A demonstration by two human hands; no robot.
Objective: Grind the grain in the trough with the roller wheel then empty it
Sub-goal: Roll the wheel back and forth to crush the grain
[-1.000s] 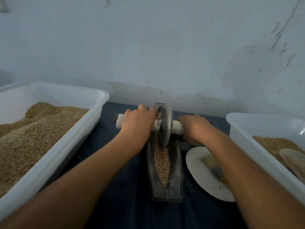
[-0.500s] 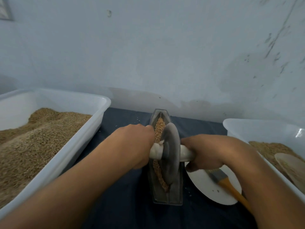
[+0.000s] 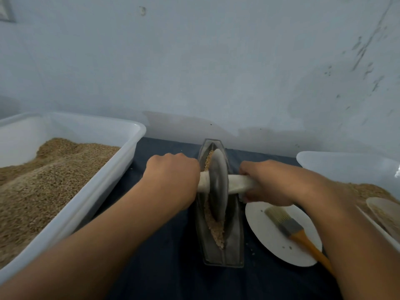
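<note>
With our left hand (image 3: 173, 180) and right hand (image 3: 266, 182) each grasping the axle of the roller wheel (image 3: 217, 185) mid-trough (image 3: 234, 239) on the worktop, we judge the grain (image 3: 216, 230) partly crushed, with grinding unfinished and emptying not yet begun.

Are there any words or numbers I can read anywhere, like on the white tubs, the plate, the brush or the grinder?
None: no word, number, label or sign can be read.
The left tub, right tub, plate, brush, trough and roller wheel are plain.
The wall bears only stains and scratches, no writing.
</note>
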